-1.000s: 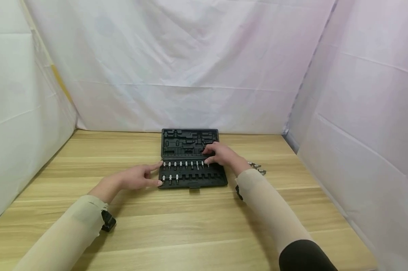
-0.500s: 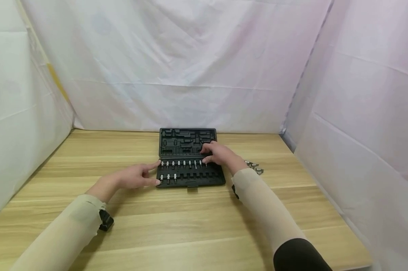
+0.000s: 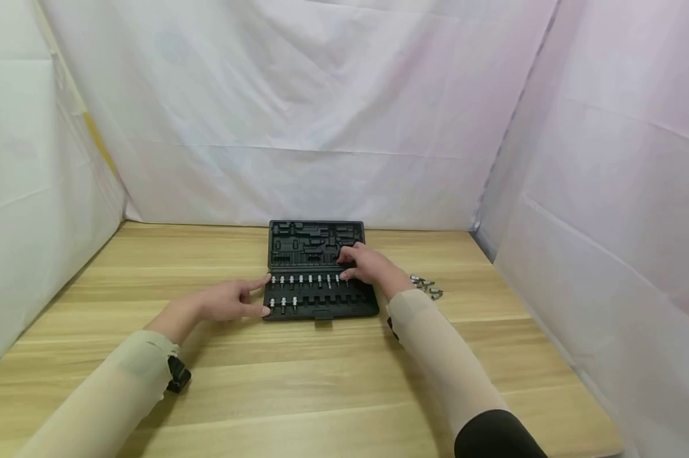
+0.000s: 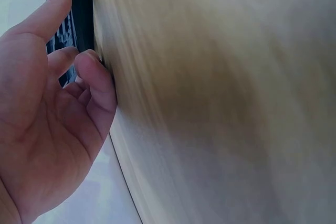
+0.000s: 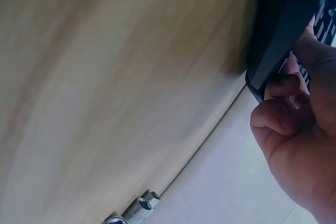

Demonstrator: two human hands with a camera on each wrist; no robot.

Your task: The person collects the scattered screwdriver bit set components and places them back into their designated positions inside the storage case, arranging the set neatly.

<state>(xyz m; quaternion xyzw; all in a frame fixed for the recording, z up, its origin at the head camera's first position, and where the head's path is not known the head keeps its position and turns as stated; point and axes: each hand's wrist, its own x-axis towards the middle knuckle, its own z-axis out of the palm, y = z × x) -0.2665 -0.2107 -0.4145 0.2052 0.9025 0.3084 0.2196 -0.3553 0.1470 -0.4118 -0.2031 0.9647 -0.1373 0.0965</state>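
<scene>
A black socket case (image 3: 321, 270) lies unfolded on the table in the head view. Several silver bit sockets (image 3: 310, 280) fill its back row. Three bit sockets (image 3: 284, 305) sit at the left of the front row. My left hand (image 3: 224, 300) touches the case's left edge, thumb at the front corner and index finger farther back, spread apart. Over the right end of the back row, my right hand (image 3: 369, 264) rests its thumb on a partly covered bit socket (image 3: 347, 282). Its index finger bends above the lid, apart from the thumb. The remaining right fingers curl loosely in the right wrist view.
Several loose bit sockets (image 3: 427, 286) lie on the wooden table (image 3: 252, 381) beyond my right wrist. The case's moulded lid (image 3: 315, 243) lies folded back toward a white curtain (image 3: 298, 114). More curtains hang at both sides. The front row's right side has vacant slots (image 3: 344, 300).
The head view shifts slightly. Both hands keep nearly the same places on the case, and the bit sockets stay where they were.
</scene>
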